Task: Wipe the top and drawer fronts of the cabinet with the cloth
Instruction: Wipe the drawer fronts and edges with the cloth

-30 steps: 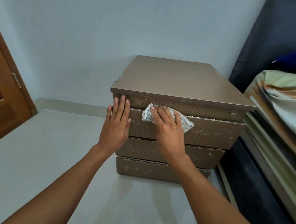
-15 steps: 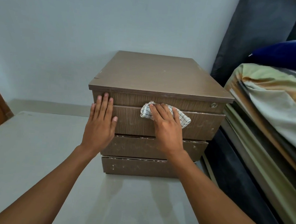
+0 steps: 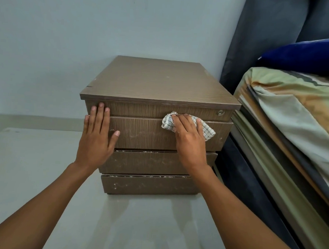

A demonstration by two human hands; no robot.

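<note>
R hand (image 3: 190,139) presses bunched cloth (image 3: 207,130) w/ flat fingers near R end of 2nd drawer front (image 3: 143,134) on cabinet (image 3: 158,81); its long run lies leftward, toward L hand (image 3: 96,137), spread flat at the L edge.

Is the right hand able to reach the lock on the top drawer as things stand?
Probably yes: the lock sits just up and right of the right hand, with nothing between them.
</note>
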